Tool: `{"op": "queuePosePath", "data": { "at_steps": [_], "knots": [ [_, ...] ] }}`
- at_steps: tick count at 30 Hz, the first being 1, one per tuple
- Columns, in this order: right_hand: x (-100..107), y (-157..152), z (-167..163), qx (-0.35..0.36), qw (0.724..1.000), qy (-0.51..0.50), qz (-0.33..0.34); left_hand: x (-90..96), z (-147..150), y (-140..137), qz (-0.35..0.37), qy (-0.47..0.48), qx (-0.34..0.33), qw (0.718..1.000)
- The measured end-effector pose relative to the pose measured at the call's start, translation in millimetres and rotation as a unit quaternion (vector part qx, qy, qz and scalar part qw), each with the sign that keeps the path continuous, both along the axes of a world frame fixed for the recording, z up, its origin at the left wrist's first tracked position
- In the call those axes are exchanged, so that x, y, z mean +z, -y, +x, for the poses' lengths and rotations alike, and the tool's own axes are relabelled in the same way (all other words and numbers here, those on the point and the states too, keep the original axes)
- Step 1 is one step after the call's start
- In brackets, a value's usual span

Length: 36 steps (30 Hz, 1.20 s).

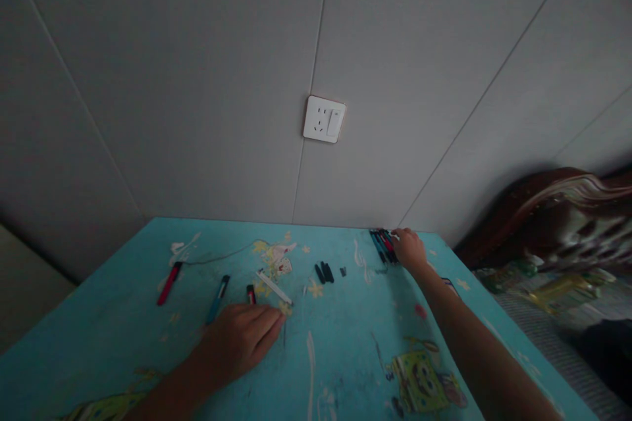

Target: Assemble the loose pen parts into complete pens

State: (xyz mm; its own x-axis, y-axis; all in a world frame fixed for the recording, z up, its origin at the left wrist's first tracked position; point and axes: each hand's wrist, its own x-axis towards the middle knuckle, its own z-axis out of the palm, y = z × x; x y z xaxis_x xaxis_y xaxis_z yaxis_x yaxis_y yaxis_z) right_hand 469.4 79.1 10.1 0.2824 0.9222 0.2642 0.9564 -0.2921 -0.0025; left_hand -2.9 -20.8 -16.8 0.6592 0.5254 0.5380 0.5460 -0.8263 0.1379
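Note:
My right hand [409, 247] reaches to the far right of the table, fingers pinched on a pen at the edge of a row of dark, blue and red pens [383, 247]. A small white part shows at its fingertips. In the near middle, my left hand [241, 340] rests low with its fingers curled together; what they hold, if anything, is hidden. Just beyond it lie a black-and-red pen piece [251, 294], partly covered by the hand, and a white pen barrel [275, 287]. A blue pen [218, 298] is left of these, and a red pen [169, 283] farther left.
Several black caps [324, 272] lie mid-table, with a small dark piece [343, 272] beside them. The table has a turquoise cartoon-printed cover [345, 329] and meets a panelled wall with a white socket [324, 119]. A carved wooden headboard [557, 223] stands at right.

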Motion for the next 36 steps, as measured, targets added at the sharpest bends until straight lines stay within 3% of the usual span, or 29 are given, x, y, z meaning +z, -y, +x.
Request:
{"op": "queuePosePath", "data": {
  "at_steps": [6,13,19,29,36],
  "knots": [
    [-6.7,8.1,42.0,-0.028,0.997,-0.048,-0.045,0.9,1.8,1.7,0.008,0.001,0.000,1.000],
    [-11.3,3.3,50.2,-0.029,0.994,-0.080,-0.070,5.2,1.7,1.6,0.006,0.008,-0.005,1.000],
    [-5.3,4.3,41.6,-0.015,0.994,-0.081,-0.067,5.6,2.3,2.2,0.008,0.015,-0.007,1.000],
    [-8.8,0.2,-7.1,0.066,0.997,-0.026,-0.032,2.2,1.7,1.4,0.002,-0.013,-0.001,1.000],
    [-24.2,-6.6,3.6,0.163,0.985,-0.016,-0.059,3.4,0.8,2.0,0.005,-0.016,-0.004,1.000]
  ]
}}
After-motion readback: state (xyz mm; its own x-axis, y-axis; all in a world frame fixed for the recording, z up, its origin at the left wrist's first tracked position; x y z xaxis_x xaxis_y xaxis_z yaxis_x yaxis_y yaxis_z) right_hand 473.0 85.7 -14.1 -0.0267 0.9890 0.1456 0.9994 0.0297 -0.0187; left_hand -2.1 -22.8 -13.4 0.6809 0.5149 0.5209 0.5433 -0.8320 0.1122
